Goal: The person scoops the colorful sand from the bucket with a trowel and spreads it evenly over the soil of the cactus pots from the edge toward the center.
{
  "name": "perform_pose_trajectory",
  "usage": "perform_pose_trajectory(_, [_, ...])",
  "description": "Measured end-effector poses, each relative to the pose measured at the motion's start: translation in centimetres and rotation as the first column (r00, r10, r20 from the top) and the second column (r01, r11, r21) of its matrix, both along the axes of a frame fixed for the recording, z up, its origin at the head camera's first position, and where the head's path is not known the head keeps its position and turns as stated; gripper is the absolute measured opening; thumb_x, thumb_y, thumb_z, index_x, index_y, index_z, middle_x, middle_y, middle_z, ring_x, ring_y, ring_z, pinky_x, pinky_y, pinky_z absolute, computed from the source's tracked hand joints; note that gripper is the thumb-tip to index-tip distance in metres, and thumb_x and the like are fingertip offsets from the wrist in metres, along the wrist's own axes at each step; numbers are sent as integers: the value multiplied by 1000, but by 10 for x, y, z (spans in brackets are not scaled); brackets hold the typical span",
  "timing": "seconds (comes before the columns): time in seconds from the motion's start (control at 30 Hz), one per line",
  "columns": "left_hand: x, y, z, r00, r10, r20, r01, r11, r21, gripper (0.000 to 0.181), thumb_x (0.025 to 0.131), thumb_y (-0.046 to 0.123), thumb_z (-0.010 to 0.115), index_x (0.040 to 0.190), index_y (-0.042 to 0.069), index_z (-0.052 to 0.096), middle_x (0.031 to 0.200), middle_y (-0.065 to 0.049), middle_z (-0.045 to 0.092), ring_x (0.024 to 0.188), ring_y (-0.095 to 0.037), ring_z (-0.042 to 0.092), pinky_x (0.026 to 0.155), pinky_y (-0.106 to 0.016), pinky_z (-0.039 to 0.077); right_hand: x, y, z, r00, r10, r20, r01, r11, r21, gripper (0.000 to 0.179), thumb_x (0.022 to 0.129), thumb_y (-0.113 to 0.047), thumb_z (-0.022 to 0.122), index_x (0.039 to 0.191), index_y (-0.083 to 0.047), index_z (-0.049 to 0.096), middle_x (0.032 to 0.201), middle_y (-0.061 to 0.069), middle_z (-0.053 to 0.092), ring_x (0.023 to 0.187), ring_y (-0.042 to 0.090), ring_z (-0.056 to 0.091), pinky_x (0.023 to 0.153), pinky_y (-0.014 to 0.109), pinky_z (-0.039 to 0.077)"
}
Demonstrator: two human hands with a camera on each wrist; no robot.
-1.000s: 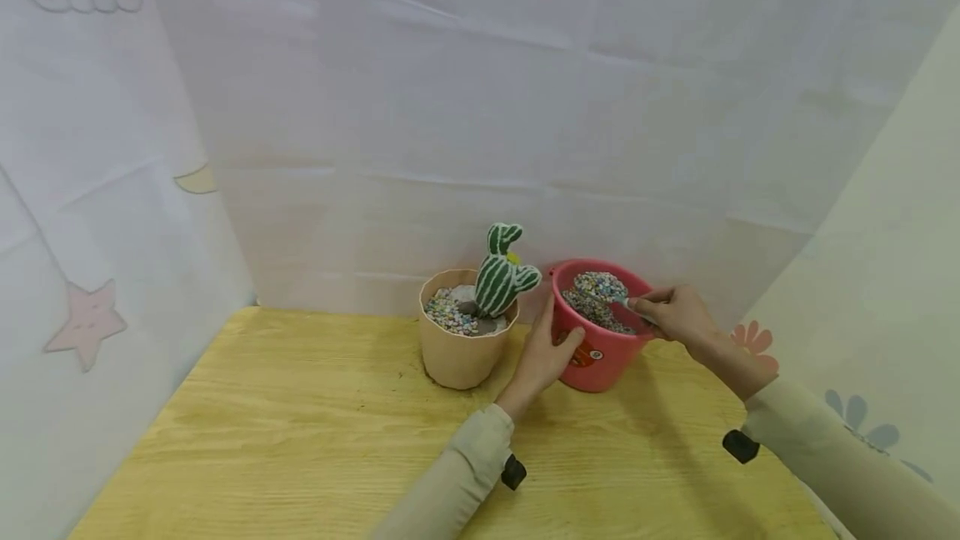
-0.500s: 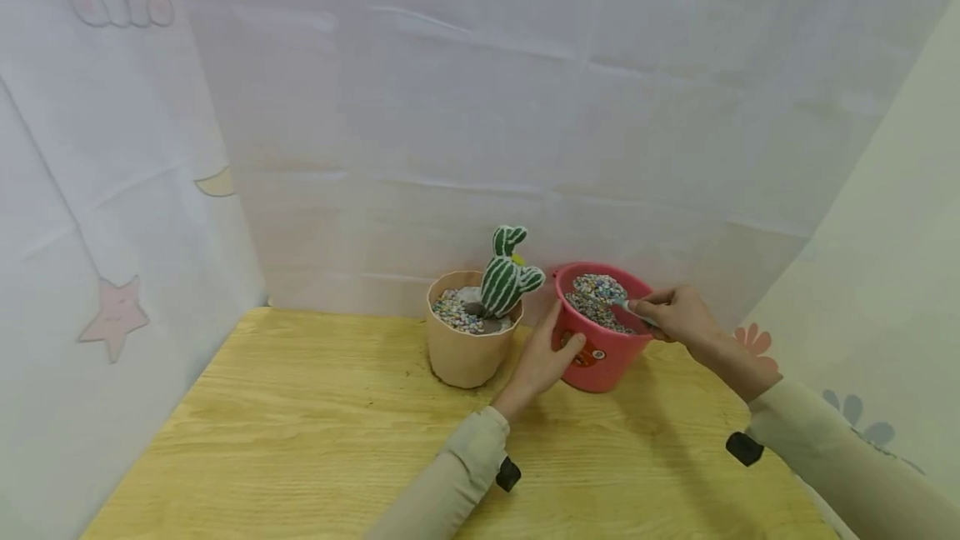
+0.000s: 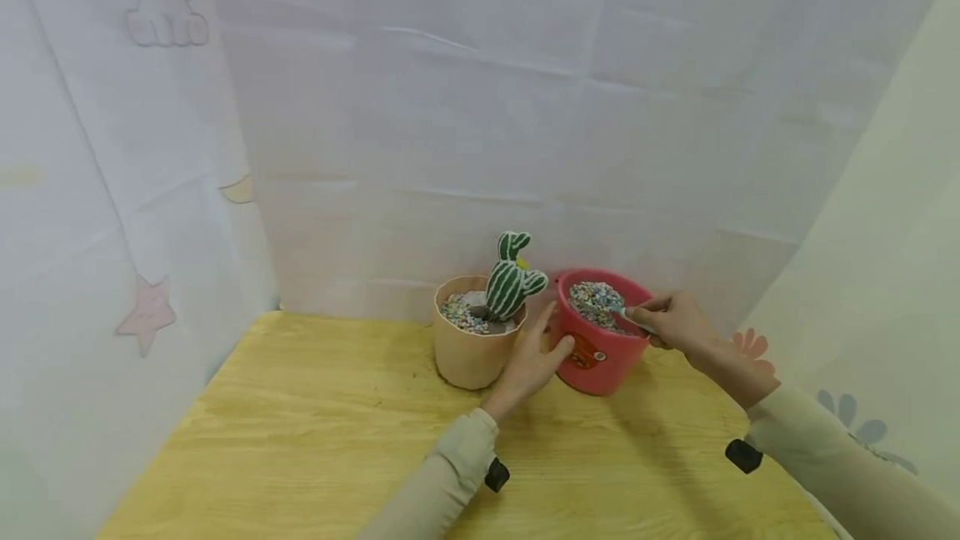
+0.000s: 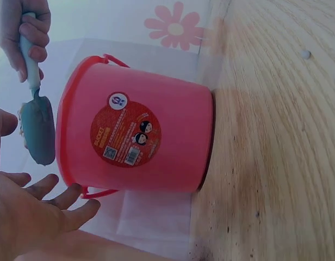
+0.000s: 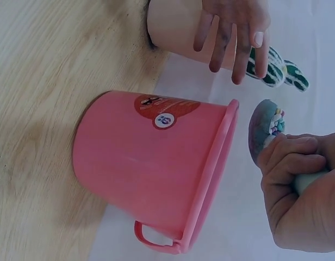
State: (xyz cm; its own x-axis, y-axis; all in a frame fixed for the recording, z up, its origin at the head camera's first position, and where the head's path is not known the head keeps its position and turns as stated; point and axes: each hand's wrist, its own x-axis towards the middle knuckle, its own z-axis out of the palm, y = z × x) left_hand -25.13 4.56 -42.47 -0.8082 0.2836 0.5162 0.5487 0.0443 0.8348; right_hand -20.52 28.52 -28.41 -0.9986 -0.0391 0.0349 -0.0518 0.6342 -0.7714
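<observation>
We see the right hand [image 5: 301, 176] gripping the pale handle [image 5: 307, 182] of a teal trowel [image 5: 258, 129], multicoloured pebbles [image 5: 277, 120] on it, near the rim [image 5: 212, 163] of a pink bucket [image 5: 140, 152] that bears a red label [image 5: 175, 106] and stands on a wooden table [image 5: 34, 87]. The left hand [image 5: 241, 16], its fingers [image 5: 241, 61] straight, hangs before a peach pot [image 5: 175, 27] and a striped green cactus [image 5: 273, 73].

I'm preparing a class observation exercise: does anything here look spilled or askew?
Yes. A small pale piece, perhaps a pebble, lies loose on the table, outside the bucket. Dark specks dot the wood near the pot, like spilled dirt. The cactus seems to lean toward the bucket.
</observation>
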Motion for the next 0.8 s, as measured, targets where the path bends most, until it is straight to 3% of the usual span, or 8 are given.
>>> perform_pose_trajectory(0.13, [1, -7, 2, 998, 10, -60, -9, 1000, 22, 69, 101, 29, 63, 160, 9, 34, 151, -15, 47, 132, -38, 48, 107, -49, 41, 5, -4, 3, 1000, 1, 1, -1, 1000, 6, 37, 102, -26, 66, 120, 5, 72, 74, 11, 64, 53, 14, 44, 50, 30, 39])
perform_pose_trajectory(0.27, [8, -16, 5, 999, 13, -50, -12, 1000, 21, 67, 102, 28, 63, 159, 8, 34, 153, -10, 46, 133, -38, 48, 105, -50, 42, 9, -9, 6, 1000, 3, 2, -3, 1000, 14, 37, 101, -29, 67, 117, 3, 74, 76, 13, 65, 53, 14, 43, 51, 30, 39])
perform_pose_trajectory(0.5, [8, -19, 11, 996, 29, -79, -23, 997, 77, 62, 103, 20, 60, 158, 7, 37, 149, -17, 49, 130, -40, 50, 104, -55, 43, 7, -14, 8, 1000, 24, -3, -24, 1000, 5, 35, 100, -30, 69, 109, 4, 75, 73, 14, 63, 52, 14, 43, 50, 31, 39])
perform_pose_trajectory(0.67, [9, -22, 20, 987, 76, -143, -59, 991, 118, 59, 102, 15, 60, 157, 8, 39, 145, -15, 54, 125, -40, 55, 102, -54, 44, 7, -17, 10, 1000, 24, -13, -24, 1000, -5, 35, 101, -27, 68, 112, 5, 74, 79, 16, 68, 54, 14, 47, 51, 30, 42])
perform_pose_trajectory(0.8, [15, -29, 31, 985, 102, -140, -84, 988, 127, 58, 101, 14, 60, 156, 12, 42, 143, -10, 56, 124, -32, 57, 100, -53, 45, 7, -20, 14, 999, 28, -23, -28, 999, 16, 36, 101, -28, 68, 114, 5, 74, 79, 12, 68, 56, 14, 49, 52, 30, 44])
